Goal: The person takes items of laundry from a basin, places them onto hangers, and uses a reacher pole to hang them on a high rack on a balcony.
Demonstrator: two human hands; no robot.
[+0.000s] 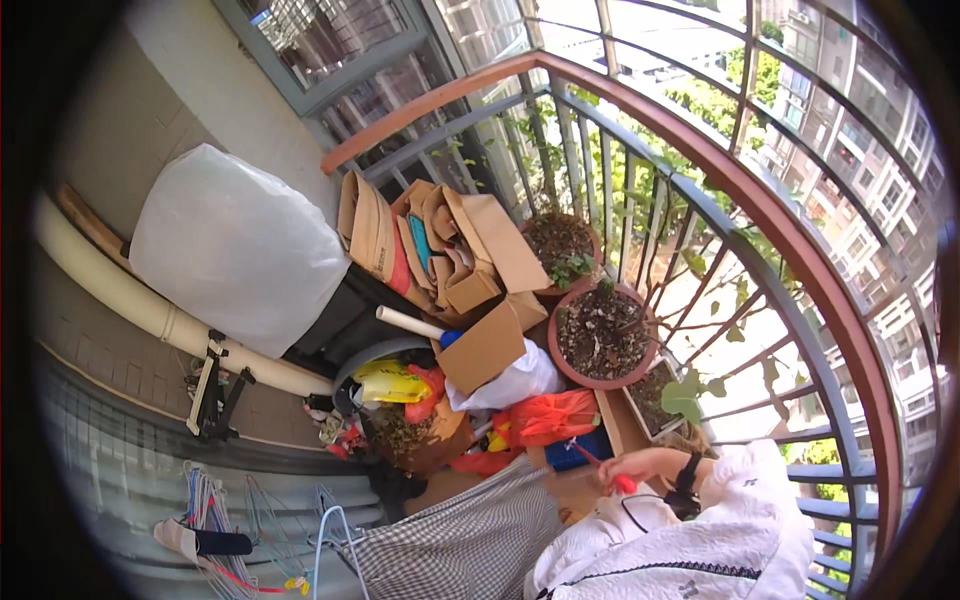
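Note:
My right hand [640,467] comes in from the lower right in a white sleeve [745,490], with a black band [687,480] at the wrist. Its fingers are closed round a small red-handled thing [625,485]; a thin reddish stem juts out past the fingers. What kind of tool it is I cannot make out. Just beyond the fingers lie a blue box [578,450] and a red plastic bag [553,415]. A dark cord [634,517] hangs below the hand. No part of my left hand shows.
Potted plants [603,335] line the railing [720,190] on the right. Folded cardboard [480,240] and a stuffed white bag [235,250] stand at the back. A checked cloth [460,535] and hangers [325,540] lie near the front, by a bucket [345,375].

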